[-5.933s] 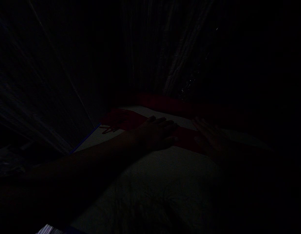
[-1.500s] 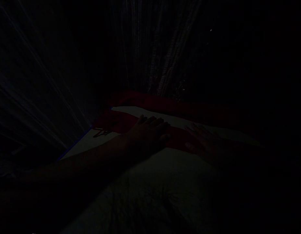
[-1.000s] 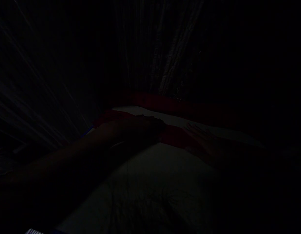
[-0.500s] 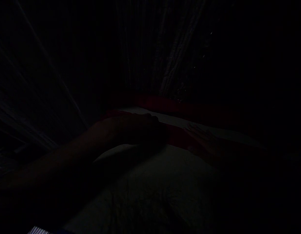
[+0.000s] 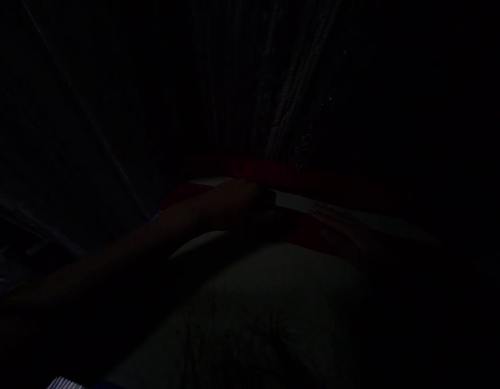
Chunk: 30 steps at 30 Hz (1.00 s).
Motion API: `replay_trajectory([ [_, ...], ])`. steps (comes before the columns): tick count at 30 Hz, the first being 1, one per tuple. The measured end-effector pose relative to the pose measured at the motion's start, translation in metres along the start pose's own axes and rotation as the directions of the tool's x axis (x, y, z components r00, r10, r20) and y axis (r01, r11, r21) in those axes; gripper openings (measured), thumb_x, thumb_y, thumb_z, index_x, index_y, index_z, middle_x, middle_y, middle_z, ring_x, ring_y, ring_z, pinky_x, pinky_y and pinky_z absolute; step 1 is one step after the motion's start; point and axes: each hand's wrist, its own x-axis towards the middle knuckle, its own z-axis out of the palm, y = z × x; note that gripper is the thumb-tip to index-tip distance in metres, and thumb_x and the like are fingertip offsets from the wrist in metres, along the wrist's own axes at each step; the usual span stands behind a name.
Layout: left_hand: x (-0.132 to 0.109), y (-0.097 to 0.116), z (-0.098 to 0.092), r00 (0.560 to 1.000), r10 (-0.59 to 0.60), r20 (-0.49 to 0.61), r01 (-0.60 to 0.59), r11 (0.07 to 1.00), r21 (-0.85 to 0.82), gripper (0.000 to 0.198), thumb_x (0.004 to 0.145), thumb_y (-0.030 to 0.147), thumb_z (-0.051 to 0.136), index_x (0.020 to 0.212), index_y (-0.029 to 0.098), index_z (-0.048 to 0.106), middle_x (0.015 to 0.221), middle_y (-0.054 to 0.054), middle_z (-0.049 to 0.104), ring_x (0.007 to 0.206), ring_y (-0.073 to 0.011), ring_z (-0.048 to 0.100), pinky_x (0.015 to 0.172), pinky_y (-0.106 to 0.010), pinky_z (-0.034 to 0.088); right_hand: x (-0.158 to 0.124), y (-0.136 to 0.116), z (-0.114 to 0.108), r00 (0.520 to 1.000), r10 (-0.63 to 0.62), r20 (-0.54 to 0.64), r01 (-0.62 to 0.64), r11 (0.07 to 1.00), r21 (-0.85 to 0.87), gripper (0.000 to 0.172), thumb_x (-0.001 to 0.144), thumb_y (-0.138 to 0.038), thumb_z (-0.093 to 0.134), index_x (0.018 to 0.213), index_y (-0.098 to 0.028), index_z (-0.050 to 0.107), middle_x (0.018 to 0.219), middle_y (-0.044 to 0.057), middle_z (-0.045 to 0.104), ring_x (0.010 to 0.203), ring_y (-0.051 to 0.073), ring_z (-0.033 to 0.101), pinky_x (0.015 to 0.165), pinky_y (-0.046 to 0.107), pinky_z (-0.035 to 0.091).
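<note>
The scene is very dark. My left hand [image 5: 242,200] reaches in from the lower left and rests over a red band [image 5: 306,232], with its fingers lost in shadow. Whether they grip anything cannot be made out. Farther right, my right hand [image 5: 343,224] lies on the band and the pale strip behind it, its fingers stretched out flat. In front of the band spreads a pale surface [image 5: 250,275], perhaps cloth, crossed by the left arm's shadow.
A second red strip [image 5: 270,172] runs behind the pale one. Dim streaked lines [image 5: 286,102] rise beyond it. At the bottom left edge shows a small striped light patch [image 5: 66,383].
My left hand has moved slightly right and away from me, covering part of the pale strip. The right hand has shifted a little to the right, still flat.
</note>
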Motion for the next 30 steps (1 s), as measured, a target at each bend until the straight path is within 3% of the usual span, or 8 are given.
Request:
replay_trajectory([
  [2,0.009,0.001,0.013,0.998,0.035,-0.05,-0.033,0.998,0.052,0.04,0.099,0.044,0.051,0.127,0.02,0.065,0.128,-0.009,0.066,0.114,-0.0246,0.063,0.097,-0.039,0.047,0.003,0.0,0.004,0.997,-0.023,-0.068,0.023,1.0,0.003,0.074,0.096,-0.069,0.028,0.154,-0.025,0.04,0.163,-0.003,0.028,0.152,0.015,0.024,0.127,0.043,0.021],
  [3,0.012,0.001,0.02,0.997,0.063,-0.041,-0.059,0.994,0.092,0.045,0.099,0.045,0.052,0.137,0.022,0.059,0.141,-0.009,0.059,0.129,-0.0285,0.054,0.107,-0.045,0.041,0.004,0.0,0.006,0.997,-0.031,-0.069,0.029,0.999,-0.019,0.075,0.096,-0.07,0.027,0.154,-0.024,0.038,0.163,-0.002,0.026,0.152,0.015,0.024,0.127,0.044,0.021],
  [5,0.014,0.0,0.033,1.0,0.008,0.014,-0.009,0.997,0.071,0.058,0.101,0.051,0.043,0.153,0.025,0.041,0.161,-0.007,0.039,0.148,-0.0323,0.033,0.119,-0.055,0.025,0.006,-0.001,0.01,0.999,-0.035,-0.036,0.032,0.996,-0.086,0.076,0.097,-0.071,0.025,0.157,-0.024,0.034,0.164,-0.003,0.024,0.153,0.017,0.022,0.126,0.05,0.018],
  [9,0.006,0.003,0.044,0.986,-0.1,0.135,0.099,0.995,0.018,0.07,0.102,0.062,0.028,0.161,0.023,0.025,0.167,-0.005,0.023,0.155,-0.0302,0.018,0.124,-0.056,0.011,0.004,-0.003,0.014,1.0,0.003,-0.001,-0.003,0.988,-0.157,0.08,0.093,-0.077,0.027,0.157,-0.03,0.033,0.163,-0.004,0.025,0.153,0.023,0.022,0.124,0.061,0.014],
  [14,0.0,0.009,0.041,0.971,-0.107,0.212,0.098,0.994,0.051,0.073,0.101,0.066,0.027,0.162,0.03,0.014,0.169,-0.002,0.008,0.157,-0.0316,0.003,0.123,-0.063,0.001,-0.002,-0.006,0.01,0.995,0.083,0.056,-0.065,0.96,-0.273,0.088,0.088,-0.083,0.022,0.16,-0.033,0.023,0.166,-0.006,0.014,0.155,0.024,0.015,0.124,0.059,0.015],
  [19,0.0,0.009,0.029,0.973,-0.101,0.21,0.1,0.995,0.015,0.073,0.099,0.071,0.028,0.161,0.032,0.023,0.169,-0.003,0.015,0.157,-0.0327,0.008,0.123,-0.062,0.001,-0.003,-0.004,0.005,0.998,0.042,0.041,-0.031,0.97,-0.243,0.082,0.092,-0.078,0.024,0.159,-0.032,0.026,0.166,-0.004,0.017,0.154,0.025,0.015,0.122,0.063,0.013],
  [23,0.004,0.01,0.022,0.997,-0.046,0.057,0.047,0.999,-0.019,0.062,0.103,0.063,0.027,0.155,0.032,0.037,0.167,-0.003,0.026,0.156,-0.0288,0.017,0.124,-0.057,0.006,0.004,0.001,0.006,0.997,0.018,-0.08,-0.033,0.982,-0.184,0.068,0.101,-0.064,0.016,0.157,-0.029,0.031,0.165,-0.005,0.021,0.154,0.019,0.018,0.125,0.054,0.011],
  [30,0.007,0.002,0.05,0.993,-0.071,0.09,0.071,0.997,-0.008,0.073,0.1,0.068,0.029,0.16,0.025,0.027,0.166,-0.006,0.026,0.156,-0.0321,0.016,0.123,-0.061,0.005,0.004,0.003,0.015,0.998,0.045,0.036,-0.036,0.974,-0.224,0.073,0.096,-0.073,0.023,0.159,-0.036,0.025,0.165,-0.007,0.02,0.154,0.022,0.018,0.123,0.062,0.013],
])
